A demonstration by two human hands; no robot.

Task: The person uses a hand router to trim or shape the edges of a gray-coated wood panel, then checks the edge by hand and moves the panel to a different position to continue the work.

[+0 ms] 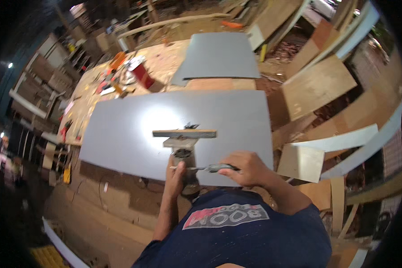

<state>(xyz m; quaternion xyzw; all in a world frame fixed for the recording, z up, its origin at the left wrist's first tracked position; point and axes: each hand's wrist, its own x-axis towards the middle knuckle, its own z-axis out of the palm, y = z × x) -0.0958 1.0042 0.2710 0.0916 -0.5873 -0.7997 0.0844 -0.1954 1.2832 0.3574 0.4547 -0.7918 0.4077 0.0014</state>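
My left hand (175, 176) is closed round the body of a power tool (185, 156) with a flat base plate (178, 142) and a wooden strip (185, 133) across its top end, held over a large grey panel (116, 129). My right hand (243, 167) grips a screwdriver (216, 168), its shaft pointing left against the side of the tool near my left thumb. A small dark piece (191, 126) shows just beyond the strip; I cannot make out what it is.
The wooden workbench (89, 89) carries a red container (142, 73), orange and red tools at the left and another grey panel (219, 53) at the back. Plywood offcuts (319, 87) and curved boards lean and lie along the right. Shelving with boards stands at the far left.
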